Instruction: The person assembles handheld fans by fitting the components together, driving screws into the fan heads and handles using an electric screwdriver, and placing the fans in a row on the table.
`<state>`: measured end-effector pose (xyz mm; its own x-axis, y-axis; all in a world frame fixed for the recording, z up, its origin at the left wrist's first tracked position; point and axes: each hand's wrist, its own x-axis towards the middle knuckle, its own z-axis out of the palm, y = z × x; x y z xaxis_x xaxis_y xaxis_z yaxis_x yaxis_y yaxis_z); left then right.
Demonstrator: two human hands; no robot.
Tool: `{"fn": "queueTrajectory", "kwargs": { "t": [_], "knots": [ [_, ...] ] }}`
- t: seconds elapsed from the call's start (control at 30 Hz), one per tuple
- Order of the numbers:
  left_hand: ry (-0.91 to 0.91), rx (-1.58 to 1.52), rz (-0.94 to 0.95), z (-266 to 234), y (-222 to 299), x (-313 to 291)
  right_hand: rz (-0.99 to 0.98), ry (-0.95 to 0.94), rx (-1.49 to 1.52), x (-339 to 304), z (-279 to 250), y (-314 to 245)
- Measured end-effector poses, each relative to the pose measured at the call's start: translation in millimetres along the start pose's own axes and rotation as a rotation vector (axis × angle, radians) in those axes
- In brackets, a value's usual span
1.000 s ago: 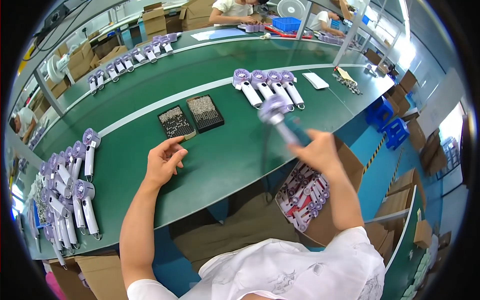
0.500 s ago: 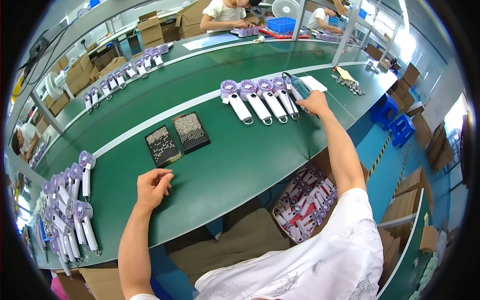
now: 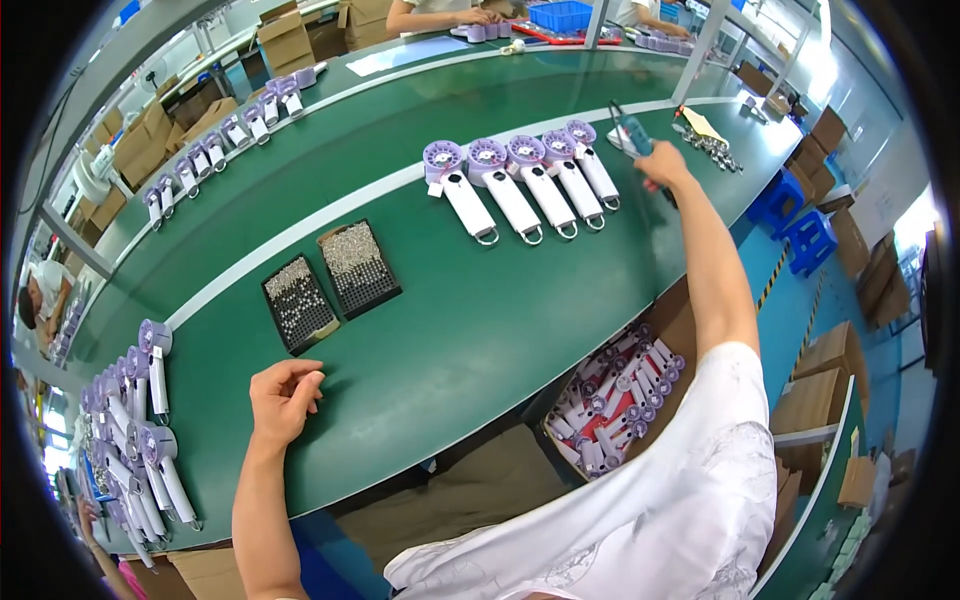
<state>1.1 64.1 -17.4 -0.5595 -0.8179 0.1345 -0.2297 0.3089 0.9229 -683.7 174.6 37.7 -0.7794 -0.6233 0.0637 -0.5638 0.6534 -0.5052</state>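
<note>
My right hand (image 3: 664,168) grips a teal electric screwdriver (image 3: 632,136) over the far right of the green bench. Just left of it, several purple-and-white handheld fans (image 3: 540,190) lie in a slanting row, heads away from me, wire loops toward me. My left hand (image 3: 285,402) rests near the bench's front edge, fingers curled in and thumb against them; nothing shows in it. Beyond it stand two black perforated trays, the left tray (image 3: 326,328) and the right tray (image 3: 378,300), bearing small silvery parts that look like screws.
More fans (image 3: 140,430) are heaped at the bench's left end. A carton (image 3: 672,425) of fans stands below the front edge. Metal parts (image 3: 716,150) lie under yellow paper at far right. Across the bench are another fan row (image 3: 215,150) and a co-worker's hands (image 3: 478,16).
My right hand has carried the screwdriver rightward and away from the fans, uncovering the rightmost one. My left hand appears slightly lower and farther left as the whole view has shifted.
</note>
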Motion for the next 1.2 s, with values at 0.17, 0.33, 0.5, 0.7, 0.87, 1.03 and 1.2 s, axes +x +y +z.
{"fn": "queueTrajectory", "kwargs": {
  "t": [0.17, 0.33, 0.5, 0.7, 0.87, 1.03, 1.2],
  "knots": [
    [0.033, 0.014, -0.019, -3, -1, -3, -0.098, 0.224, -0.118, 26, -1, 14],
    [0.016, 0.024, 0.04, 1, -4, 0, -0.358, 0.341, -0.145, 20, -17, 39],
    [0.317, 0.439, 0.297, -34, 11, -7, -0.272, 0.276, 0.293, -55, -54, -6],
    [0.695, 1.36, -0.045, -151, -1, 3, -0.588, 0.053, 1.158, -147, -67, -59],
    [0.529, 1.53, -0.229, -224, -57, -6, -0.967, -1.201, 1.456, -247, 33, -234],
    [0.445, 1.522, -0.493, -238, -74, 11, -0.753, -0.93, 1.425, -330, 64, -311],
    [0.435, 1.338, -0.469, -246, -75, 8, -0.716, -1.033, 1.401, -341, 91, -347]
  ]
}}
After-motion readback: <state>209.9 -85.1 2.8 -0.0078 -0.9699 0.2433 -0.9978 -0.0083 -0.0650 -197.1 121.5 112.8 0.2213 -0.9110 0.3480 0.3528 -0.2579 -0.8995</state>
